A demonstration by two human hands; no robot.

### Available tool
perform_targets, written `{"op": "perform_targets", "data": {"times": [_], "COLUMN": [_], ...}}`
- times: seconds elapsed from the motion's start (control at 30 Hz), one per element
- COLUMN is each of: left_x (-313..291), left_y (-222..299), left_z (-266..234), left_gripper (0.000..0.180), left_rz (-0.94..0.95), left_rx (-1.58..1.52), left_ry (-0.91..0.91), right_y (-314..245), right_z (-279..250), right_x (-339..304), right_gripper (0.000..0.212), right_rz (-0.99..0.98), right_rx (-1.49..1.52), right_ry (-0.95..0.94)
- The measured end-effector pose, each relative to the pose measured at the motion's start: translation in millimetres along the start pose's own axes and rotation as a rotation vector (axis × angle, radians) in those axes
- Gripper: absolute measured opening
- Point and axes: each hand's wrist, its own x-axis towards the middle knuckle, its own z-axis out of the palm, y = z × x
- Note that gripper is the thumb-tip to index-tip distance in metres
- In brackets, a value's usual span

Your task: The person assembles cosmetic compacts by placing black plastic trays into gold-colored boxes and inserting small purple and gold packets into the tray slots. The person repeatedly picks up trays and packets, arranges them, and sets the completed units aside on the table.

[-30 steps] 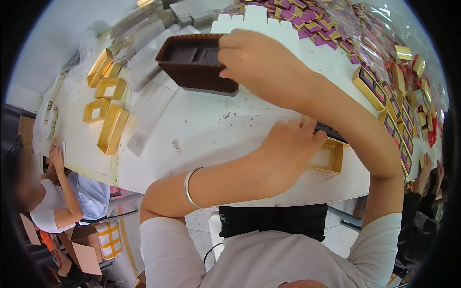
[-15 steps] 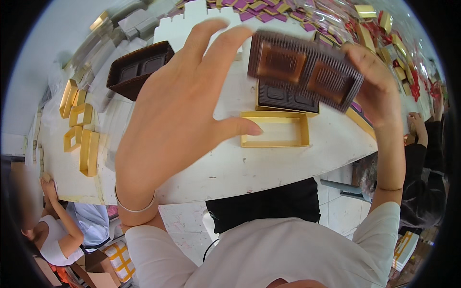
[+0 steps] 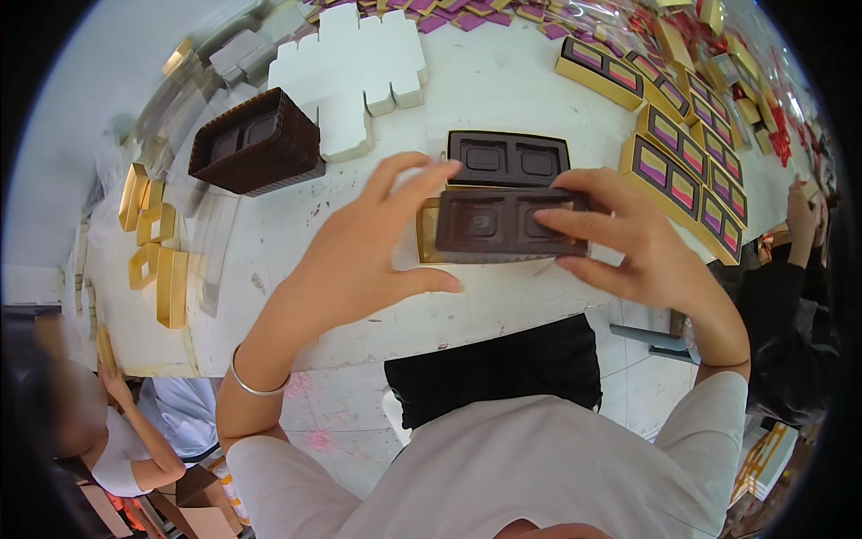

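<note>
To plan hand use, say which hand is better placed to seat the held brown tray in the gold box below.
Probably the right hand: its fingers grip the brown tray over the gold box. The left hand is open near the box's left end, holding nothing.

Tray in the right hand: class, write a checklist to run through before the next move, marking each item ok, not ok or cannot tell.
1. Right hand on the tray: ok, its fingers hold the tray's right end.
2. Left hand free: ok, open and holding nothing.
3. Tray lined up with the front box: not ok, the box's left end shows past it.
4. Tray fully down inside the front box: cannot tell, the tray and right hand hide much of the box.
5. Rear box fitted with a tray: ok, two hollows show inside it.
</note>
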Motion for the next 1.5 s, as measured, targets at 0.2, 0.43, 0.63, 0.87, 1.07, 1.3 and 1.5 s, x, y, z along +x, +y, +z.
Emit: {"op": "perform_targets", "data": {"times": [0.2, 0.43, 0.63, 0.87, 1.07, 1.3, 1.5], "left_x": [-6, 0, 4, -2, -2, 14, 64], "left_y": [-20, -26, -33, -35, -34, -12, -16], "left_z": [14, 18, 15, 17, 25, 38, 8], "left_gripper": [0.082, 0.076, 0.069, 0.067, 0.065, 0.077, 0.065], "left_rz": [-0.016, -0.034, 0.012, -0.029, 0.029, 0.125, 0.058], "left_rx": [-0.065, -0.076, -0.138, -0.136, -0.151, -0.051, 0.088], "left_ry": [-0.055, -0.045, -0.068, -0.050, -0.011, 0.125, 0.122], "right_y": [4, 12, 21, -7, 16, 155, 217], "right_z": [6, 16, 34, 21, 27, -14, 14], "right_x": [7, 5, 1, 12, 3, 121, 216], "right_gripper": [0.043, 0.042, 0.032, 0.049, 0.048, 0.024, 0.020], "right_rz": [-0.045, -0.057, -0.546, -0.385, -0.274, 0.148, 0.373], "right_rx": [-0.078, 0.102, -0.653, -0.654, -0.304, -0.209, -0.420], "right_ry": [-0.105, -0.211, -0.108, -0.318, -0.089, 0.362, 0.167]}}
